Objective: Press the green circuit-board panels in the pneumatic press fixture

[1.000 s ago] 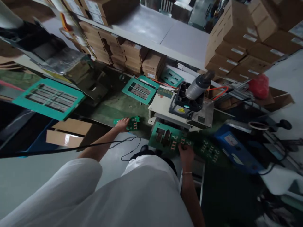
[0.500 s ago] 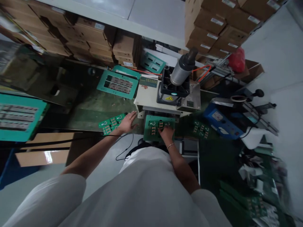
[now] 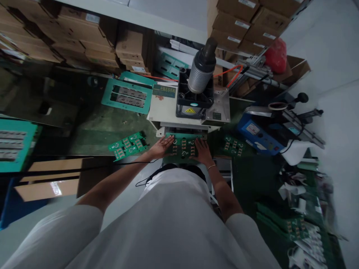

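A green circuit board [image 3: 184, 148] with copper-coloured parts lies on a green plate at the front of a white press [image 3: 163, 108]. My left hand [image 3: 161, 147] touches the left side of the board, fingers apart and pointing toward the press. On the board's right side rests my right hand [image 3: 203, 150], its fingers spread. Neither hand is closed around anything. Another green board [image 3: 128, 145] lies on the bench to the left of my left hand. More small boards [image 3: 233, 146] are to the right of the press.
A blue machine [image 3: 258, 131] stands at the right. Green frames [image 3: 127, 95] lie behind left, and another frame [image 3: 17, 145] is at the far left. Cardboard boxes [image 3: 130, 46] line the back. A black cable [image 3: 64, 172] crosses the front left.
My left hand has moved right, from the bench to the board's left side. My right hand has shifted from the middle of the board to its right side, and its fingers have spread.
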A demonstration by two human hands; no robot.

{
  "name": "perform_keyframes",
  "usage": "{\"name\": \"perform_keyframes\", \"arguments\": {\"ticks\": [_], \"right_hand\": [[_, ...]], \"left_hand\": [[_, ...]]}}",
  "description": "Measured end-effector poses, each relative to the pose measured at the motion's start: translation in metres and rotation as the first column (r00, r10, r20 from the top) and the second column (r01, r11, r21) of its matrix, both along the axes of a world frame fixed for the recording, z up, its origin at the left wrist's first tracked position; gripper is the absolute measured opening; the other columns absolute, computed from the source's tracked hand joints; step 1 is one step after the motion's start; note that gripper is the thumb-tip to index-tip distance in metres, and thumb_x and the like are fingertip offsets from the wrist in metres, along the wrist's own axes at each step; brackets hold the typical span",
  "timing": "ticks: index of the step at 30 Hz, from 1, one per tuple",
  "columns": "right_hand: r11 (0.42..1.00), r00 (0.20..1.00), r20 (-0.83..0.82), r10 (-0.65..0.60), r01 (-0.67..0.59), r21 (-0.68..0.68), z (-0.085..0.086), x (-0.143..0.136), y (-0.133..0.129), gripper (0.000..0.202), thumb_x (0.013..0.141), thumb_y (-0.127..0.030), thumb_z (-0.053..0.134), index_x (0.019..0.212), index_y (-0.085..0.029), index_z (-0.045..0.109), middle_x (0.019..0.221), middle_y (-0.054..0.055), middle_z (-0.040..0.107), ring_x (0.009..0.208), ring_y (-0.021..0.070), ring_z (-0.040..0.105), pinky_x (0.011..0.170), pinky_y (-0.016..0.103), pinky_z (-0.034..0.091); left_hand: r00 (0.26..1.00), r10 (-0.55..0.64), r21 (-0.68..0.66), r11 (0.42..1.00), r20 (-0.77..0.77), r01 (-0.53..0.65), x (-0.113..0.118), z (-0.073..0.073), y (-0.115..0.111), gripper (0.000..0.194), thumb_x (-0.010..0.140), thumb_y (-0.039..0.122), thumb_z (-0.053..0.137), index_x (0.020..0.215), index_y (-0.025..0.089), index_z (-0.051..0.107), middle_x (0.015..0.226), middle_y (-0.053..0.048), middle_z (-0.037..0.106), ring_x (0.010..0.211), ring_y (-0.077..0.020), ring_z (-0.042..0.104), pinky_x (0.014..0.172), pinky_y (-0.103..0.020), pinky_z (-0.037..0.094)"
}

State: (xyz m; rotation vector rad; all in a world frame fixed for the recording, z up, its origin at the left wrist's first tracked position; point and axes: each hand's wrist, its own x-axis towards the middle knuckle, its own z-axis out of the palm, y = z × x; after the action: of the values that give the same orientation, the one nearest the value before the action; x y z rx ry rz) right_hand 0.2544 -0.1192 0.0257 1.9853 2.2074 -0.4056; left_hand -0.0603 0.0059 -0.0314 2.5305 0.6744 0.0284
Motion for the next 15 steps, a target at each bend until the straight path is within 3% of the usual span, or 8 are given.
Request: {"name": "perform_keyframes", "arguments": {"ticks": [4,15], "right_hand": [[1.000,0.999,-0.033,0.021,-0.021,0.006,-0.005,0.000,-0.002,0.097,0.095,-0.071,0.057,0.166,-0.010,0.032,0.172,0.018,0.031,0.163,0.0359,0.017,0.131,0.055,0.014],[0.997,0.993,-0.095,0.070,-0.071,-0.011,-0.012,0.017,0.001,0.094,0.097,-0.067,0.054,0.167,-0.009,0.028,0.173,0.018,0.028,0.163,0.0330,0.015,0.132,0.055,0.012]], "left_hand": [[1.000,0.016,-0.005,1.000,-0.021,-0.016,-0.006,0.000,-0.004,0.097,0.094,0.062,0.057,0.167,0.007,0.025,0.173,-0.024,0.022,0.163,-0.0350,0.022,0.133,-0.052,0.010],[0.994,0.073,-0.032,0.997,-0.076,-0.075,-0.004,0.009,-0.013,0.091,0.096,0.059,0.057,0.168,0.012,0.026,0.174,-0.020,0.023,0.164,-0.0341,0.019,0.132,-0.053,0.010]]}}
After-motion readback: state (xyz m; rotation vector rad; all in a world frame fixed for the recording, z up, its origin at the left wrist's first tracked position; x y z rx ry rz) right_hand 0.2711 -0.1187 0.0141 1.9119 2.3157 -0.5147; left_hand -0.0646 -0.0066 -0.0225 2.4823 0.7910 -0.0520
